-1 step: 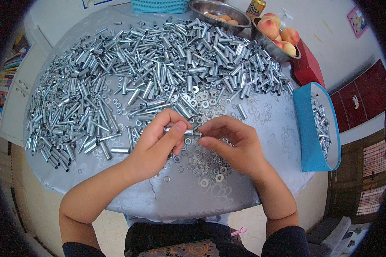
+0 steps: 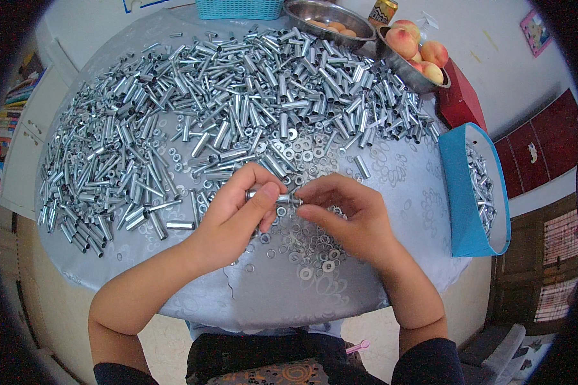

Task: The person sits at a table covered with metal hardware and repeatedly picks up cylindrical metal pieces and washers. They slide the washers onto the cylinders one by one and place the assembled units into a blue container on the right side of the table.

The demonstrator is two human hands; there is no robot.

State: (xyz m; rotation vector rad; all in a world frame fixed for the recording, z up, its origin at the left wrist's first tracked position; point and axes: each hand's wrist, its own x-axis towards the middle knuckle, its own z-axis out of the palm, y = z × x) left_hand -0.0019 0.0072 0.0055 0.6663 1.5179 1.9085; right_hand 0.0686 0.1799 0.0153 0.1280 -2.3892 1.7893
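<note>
nothing moved since earlier frame. our left hand (image 2: 234,221) pinches small metal tube (image 2: 277,197) above bench (image 2: 398,192); our right hand (image 2: 353,215) fingertips clamp its end. washers (image 2: 311,247) below, tube heap (image 2: 225,109) behind, blue box (image 2: 459,186) right.

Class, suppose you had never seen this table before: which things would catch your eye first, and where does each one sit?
First comes the huge heap of shiny metal tubes covering the far and left parts of the round table. Next, at the near middle, the left hand and right hand together pinch one small tube above scattered washers. The blue box of finished pieces stands out at the right edge, with peaches behind.
</note>
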